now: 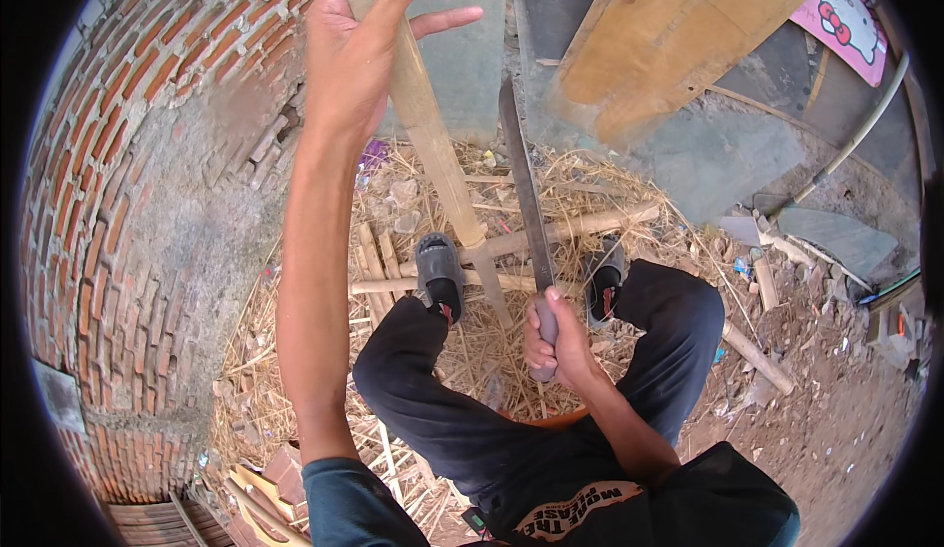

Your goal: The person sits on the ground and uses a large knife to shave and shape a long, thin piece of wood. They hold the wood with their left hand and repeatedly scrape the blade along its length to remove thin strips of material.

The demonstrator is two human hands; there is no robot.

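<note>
My left hand point(356, 51) is raised at the top of the view, its thumb across the upper end of a long, pale bamboo slat point(433, 144); some of its fingers point out to the right. The slat slants down between my feet, its lower end among the shavings. My right hand point(562, 343) is wrapped round the handle of a machete point(529, 188) in front of my lap. Its long dark blade points up and away, to the right of the slat and apart from it along most of its length.
Bamboo poles point(590, 225) lie crosswise near my sandals point(440, 270), over a bed of straw-like shavings point(295, 350). A brick wall point(128, 242) rises at the left. Wooden boards point(678, 36) and a pink cartoon panel point(844, 26) stand at the far right.
</note>
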